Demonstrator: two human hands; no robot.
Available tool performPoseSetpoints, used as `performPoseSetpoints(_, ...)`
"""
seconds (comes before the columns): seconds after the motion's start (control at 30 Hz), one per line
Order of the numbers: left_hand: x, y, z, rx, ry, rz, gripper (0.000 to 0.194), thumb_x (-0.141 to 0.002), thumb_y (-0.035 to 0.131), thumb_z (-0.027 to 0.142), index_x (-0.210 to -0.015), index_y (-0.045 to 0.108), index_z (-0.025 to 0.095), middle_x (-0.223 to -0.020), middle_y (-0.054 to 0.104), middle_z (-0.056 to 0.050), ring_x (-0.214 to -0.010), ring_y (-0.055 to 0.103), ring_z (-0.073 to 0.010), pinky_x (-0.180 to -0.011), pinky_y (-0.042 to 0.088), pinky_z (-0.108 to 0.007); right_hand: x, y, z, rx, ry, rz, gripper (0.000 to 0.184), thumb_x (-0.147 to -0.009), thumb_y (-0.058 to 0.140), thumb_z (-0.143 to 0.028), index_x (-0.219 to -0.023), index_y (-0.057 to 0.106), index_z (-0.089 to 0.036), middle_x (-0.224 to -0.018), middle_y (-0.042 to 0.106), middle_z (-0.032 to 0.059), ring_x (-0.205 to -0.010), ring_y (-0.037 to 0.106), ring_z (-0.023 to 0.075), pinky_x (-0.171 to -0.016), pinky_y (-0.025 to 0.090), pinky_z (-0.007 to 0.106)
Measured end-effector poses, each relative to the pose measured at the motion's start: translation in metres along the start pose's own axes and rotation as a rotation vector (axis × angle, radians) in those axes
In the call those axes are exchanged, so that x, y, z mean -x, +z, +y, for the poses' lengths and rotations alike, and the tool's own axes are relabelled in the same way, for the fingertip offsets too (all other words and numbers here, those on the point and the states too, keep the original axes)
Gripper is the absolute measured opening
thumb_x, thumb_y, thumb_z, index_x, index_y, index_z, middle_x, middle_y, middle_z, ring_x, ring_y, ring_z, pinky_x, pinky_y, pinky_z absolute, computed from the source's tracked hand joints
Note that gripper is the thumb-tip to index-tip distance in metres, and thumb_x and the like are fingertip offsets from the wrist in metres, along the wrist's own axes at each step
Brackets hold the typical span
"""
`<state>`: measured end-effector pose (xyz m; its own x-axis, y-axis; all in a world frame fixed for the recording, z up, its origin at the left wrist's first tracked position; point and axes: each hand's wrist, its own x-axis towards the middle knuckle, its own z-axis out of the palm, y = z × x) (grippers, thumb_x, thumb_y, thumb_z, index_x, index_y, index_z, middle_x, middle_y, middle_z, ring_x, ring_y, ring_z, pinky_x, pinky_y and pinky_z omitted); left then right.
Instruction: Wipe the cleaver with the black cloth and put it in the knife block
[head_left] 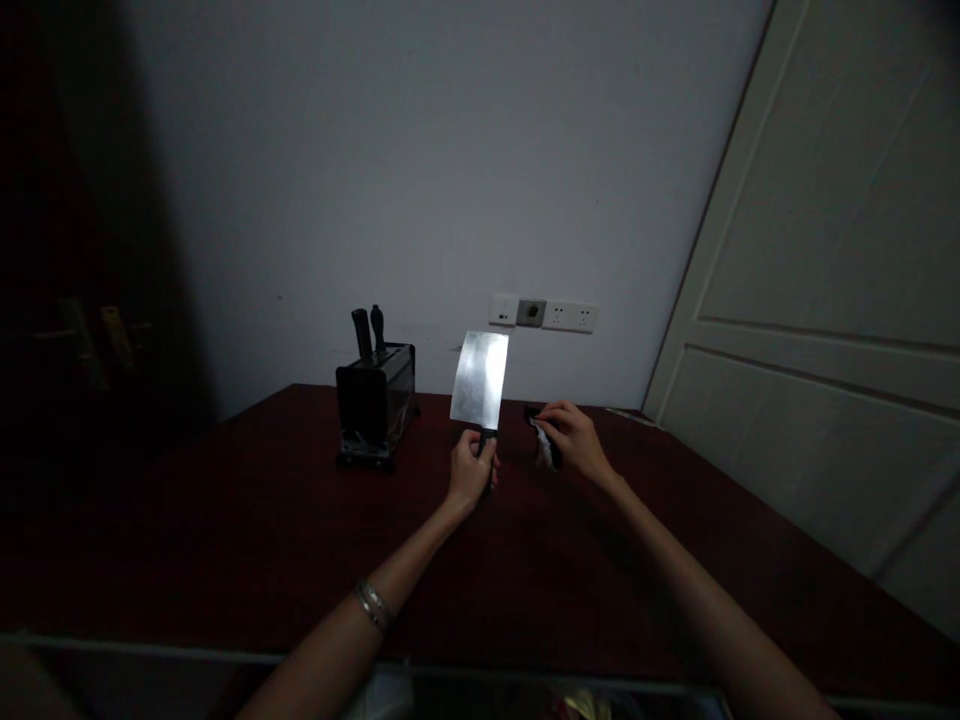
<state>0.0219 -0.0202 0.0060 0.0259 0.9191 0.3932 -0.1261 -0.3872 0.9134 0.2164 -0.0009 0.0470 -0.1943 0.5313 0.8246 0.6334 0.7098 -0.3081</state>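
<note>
My left hand [469, 472] is wrapped round the dark handle of a cleaver [478, 382]. Its broad, shiny blade points up and leans slightly to the right. To the right of it, my right hand [574, 438] pinches a small black-and-white item [545, 448] just above the table. The white part looks like a crumpled cloth or tissue, but the dim light hides what the black part is. Left of the cleaver stands a black knife block [375, 408] with two black-handled tools [361, 333] upright in its top.
The dark red table [525, 560] reaches back to a pale wall with sockets [568, 317] and a switch. A white panelled door [817, 300] borders the right side. Some items show dimly below the table's front edge.
</note>
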Motion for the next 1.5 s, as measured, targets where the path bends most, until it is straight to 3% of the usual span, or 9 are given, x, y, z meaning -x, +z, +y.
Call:
performPoseSetpoints(0.23,0.000,0.001,-0.003,0.009,0.006,-0.058,0.030,-0.076,0.053,0.045,-0.080,0.037,0.019,-0.053,0.050,0.007,-0.032,0.045,-0.0069,-0.029,0.033,-0.016,0.030,-0.006,0.033,0.158,0.077,-0.179,0.016,-0.082,0.053,-0.025,-0.079,0.065,-0.016,-0.089,0.057,0.0075,-0.084,0.056,0.0193,-0.079,0.045,0.034)
performPoseSetpoints(0.43,0.001,0.005,-0.005,0.044,-0.032,-0.162,0.035,-0.075,0.054,0.049,-0.083,0.037,0.019,-0.058,0.054,0.005,-0.036,0.050,-0.0076,-0.033,0.037,-0.016,0.053,0.010,0.029,0.173,0.147,-0.530,0.030,-0.087,0.046,-0.035,-0.085,0.069,-0.016,-0.085,0.065,0.0095,-0.079,0.060,0.0196,-0.075,0.046,0.032)
performPoseSetpoints(0.5,0.000,0.006,-0.005,0.087,-0.069,-0.193,0.039,-0.073,0.055,0.052,-0.084,0.036,0.019,-0.059,0.056,0.005,-0.037,0.052,-0.0084,-0.035,0.039,-0.017,0.057,0.013,0.025,0.152,0.199,-0.577,0.036,-0.088,0.042,-0.040,-0.091,0.069,-0.017,-0.087,0.067,0.0102,-0.080,0.062,0.0205,-0.075,0.046,0.032)
performPoseSetpoints(0.63,-0.001,0.007,-0.005,0.146,-0.124,-0.206,0.046,-0.070,0.058,0.056,-0.086,0.035,0.019,-0.061,0.058,0.004,-0.039,0.055,-0.0105,-0.038,0.045,-0.022,0.059,0.011,0.014,0.120,0.301,-0.398,0.042,-0.088,0.041,-0.044,-0.108,0.063,-0.014,-0.109,0.064,0.0148,-0.102,0.059,0.0251,-0.089,0.042,0.038)
performPoseSetpoints(0.73,-0.005,0.005,-0.003,0.168,-0.137,-0.192,0.048,-0.069,0.060,0.056,-0.086,0.035,0.019,-0.062,0.060,0.003,-0.040,0.057,-0.0118,-0.040,0.046,-0.024,0.057,0.007,-0.003,0.038,0.375,-0.249,0.043,-0.085,0.044,-0.047,-0.102,0.065,-0.014,-0.107,0.065,0.0138,-0.102,0.059,0.0262,-0.091,0.042,0.040)
performPoseSetpoints(0.87,-0.013,0.003,0.000,0.216,-0.158,-0.163,0.049,-0.068,0.064,0.052,-0.086,0.034,0.018,-0.063,0.063,0.000,-0.049,0.064,-0.0161,-0.047,0.049,-0.025,0.054,0.008,-0.037,-0.267,0.621,-0.224,0.046,-0.082,0.043,-0.055,-0.074,0.064,-0.015,-0.073,0.067,0.0074,-0.064,0.063,0.0188,-0.054,0.050,0.028)
performPoseSetpoints(1.0,-0.020,0.006,0.003,0.257,-0.167,-0.141,0.049,-0.067,0.067,0.050,-0.085,0.034,0.018,-0.063,0.064,-0.001,-0.055,0.066,-0.0195,-0.052,0.051,-0.028,0.055,0.024,-0.065,-0.510,0.783,-0.353,0.043,-0.078,0.049,-0.056,-0.084,0.061,-0.015,-0.072,0.064,0.0047,-0.051,0.059,0.0124,-0.035,0.042,0.019)
performPoseSetpoints(1.27,-0.014,0.013,0.007,0.258,-0.170,-0.161,0.047,-0.069,0.065,0.052,-0.085,0.037,0.018,-0.066,0.065,-0.003,-0.062,0.068,-0.0211,-0.052,0.050,-0.027,0.054,0.059,-0.074,-0.635,0.733,-0.347,0.045,-0.076,0.048,-0.059,-0.093,0.048,-0.017,-0.058,0.059,-0.0029,-0.034,0.051,0.0099,-0.026,0.036,0.017)
performPoseSetpoints(1.5,-0.021,0.017,0.024,0.207,-0.140,-0.224,0.045,-0.071,0.061,0.056,-0.080,0.044,0.015,-0.073,0.068,-0.010,-0.059,0.064,-0.0174,-0.049,0.045,-0.023,0.045,0.051,-0.092,-0.549,0.639,-0.139,0.036,-0.081,0.044,-0.055,-0.076,0.049,-0.019,-0.042,0.049,-0.0061,-0.027,0.040,0.0080,-0.027,0.030,0.018)
